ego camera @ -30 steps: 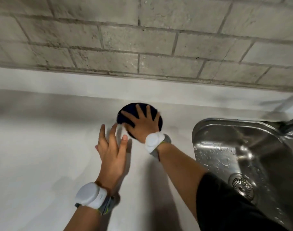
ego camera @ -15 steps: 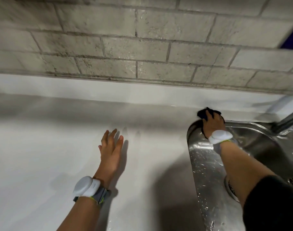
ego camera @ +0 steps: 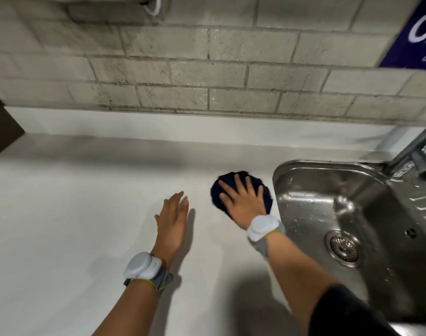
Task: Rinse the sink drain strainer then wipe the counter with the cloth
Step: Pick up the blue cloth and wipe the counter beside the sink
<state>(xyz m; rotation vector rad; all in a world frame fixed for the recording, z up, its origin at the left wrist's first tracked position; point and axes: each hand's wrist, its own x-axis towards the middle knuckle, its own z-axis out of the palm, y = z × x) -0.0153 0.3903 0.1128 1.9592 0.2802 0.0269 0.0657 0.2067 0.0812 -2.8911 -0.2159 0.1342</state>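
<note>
A dark blue cloth (ego camera: 266, 195) lies bunched on the white counter (ego camera: 73, 214), just left of the steel sink's rim. My right hand (ego camera: 243, 200) presses flat on the cloth with fingers spread. My left hand (ego camera: 172, 219) hovers or rests flat on the counter to the left of the cloth, fingers together, holding nothing. The round metal drain strainer (ego camera: 344, 247) sits in the drain at the bottom of the sink (ego camera: 304, 170).
A steel faucet (ego camera: 415, 151) reaches over the sink from the back right. A grey brick wall (ego camera: 207, 76) rises behind the counter, with a blue sign (ego camera: 415, 32) at top right. A dark panel (ego camera: 1, 127) stands at the far left.
My right hand slid the cloth right to the sink's back corner, then back left onto the counter beside the sink rim. My left hand stayed on the counter.
</note>
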